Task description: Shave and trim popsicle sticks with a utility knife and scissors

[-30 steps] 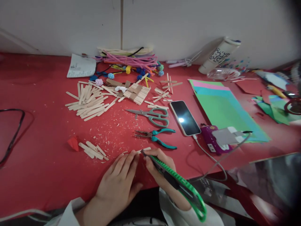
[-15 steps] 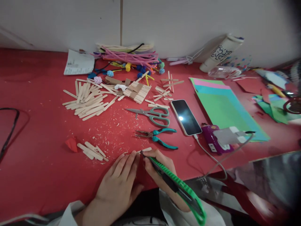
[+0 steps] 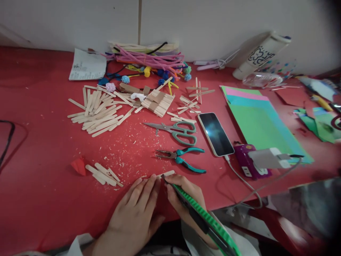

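Observation:
My right hand (image 3: 186, 193) is closed around a green utility knife (image 3: 204, 213), its handle slanting back toward the lower right. The knife's tip rests at a wooden craft stick (image 3: 169, 174) lying on the red table. My left hand (image 3: 137, 209) lies flat, fingers stretched out and side by side, with the fingertips over the left part of that stick and hiding it. Pale wood shavings (image 3: 117, 156) are scattered beyond my left hand. Just past the stick lie teal-handled needle-nose pliers (image 3: 177, 155), and behind them grey-handled scissors (image 3: 183, 132).
A heap of craft sticks (image 3: 98, 113) lies at the back left, a smaller group (image 3: 103, 175) nearer. Pipe cleaners (image 3: 149, 58) line the wall. To the right are a phone (image 3: 216, 134) on a cable, a purple power adapter (image 3: 246, 160), coloured paper (image 3: 258, 121) and a tumbler (image 3: 259, 53).
The view has shifted slightly, so the table items sit a little differently in it. Both hands keep nearly the same pose, the knife tip still at the stick.

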`<state>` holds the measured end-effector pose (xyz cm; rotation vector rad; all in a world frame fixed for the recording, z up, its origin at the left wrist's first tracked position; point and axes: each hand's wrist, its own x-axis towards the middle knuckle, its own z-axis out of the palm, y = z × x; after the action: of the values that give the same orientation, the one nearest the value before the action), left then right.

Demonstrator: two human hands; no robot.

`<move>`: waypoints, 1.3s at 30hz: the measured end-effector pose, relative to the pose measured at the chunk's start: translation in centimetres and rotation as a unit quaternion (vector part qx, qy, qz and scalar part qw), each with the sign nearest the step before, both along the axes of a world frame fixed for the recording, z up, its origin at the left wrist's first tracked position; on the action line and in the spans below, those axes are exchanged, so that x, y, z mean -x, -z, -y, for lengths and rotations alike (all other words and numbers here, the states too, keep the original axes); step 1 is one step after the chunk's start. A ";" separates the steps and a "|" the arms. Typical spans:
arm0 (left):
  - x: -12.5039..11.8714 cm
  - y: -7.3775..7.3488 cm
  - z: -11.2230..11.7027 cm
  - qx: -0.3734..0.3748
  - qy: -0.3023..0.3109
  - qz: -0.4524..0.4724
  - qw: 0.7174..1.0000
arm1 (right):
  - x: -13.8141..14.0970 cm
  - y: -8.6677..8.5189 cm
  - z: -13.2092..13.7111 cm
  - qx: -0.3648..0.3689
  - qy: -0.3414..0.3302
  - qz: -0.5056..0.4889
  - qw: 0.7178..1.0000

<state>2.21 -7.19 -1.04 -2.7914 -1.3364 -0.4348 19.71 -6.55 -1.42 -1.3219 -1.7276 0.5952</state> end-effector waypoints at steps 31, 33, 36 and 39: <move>0.0 0.0 0.0 0.012 0.007 -0.010 1.000 | 0.6 -3.3 -0.7 0.024 -0.042 0.054 0.997; 0.0 -0.2 0.0 0.012 0.006 -0.006 1.000 | 0.7 -2.4 -0.7 0.036 -0.026 0.039 0.998; -0.2 -0.4 0.1 0.009 0.001 0.001 1.000 | 0.7 -0.9 -0.4 0.035 0.018 -0.001 0.999; -0.3 -0.4 0.1 0.002 -0.005 0.011 1.000 | 0.7 -0.2 0.0 0.040 0.046 -0.032 0.998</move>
<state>2.50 -7.30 -0.61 -2.7915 -1.3560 -0.4648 19.02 -6.54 -1.26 -1.4153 -1.5976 0.6531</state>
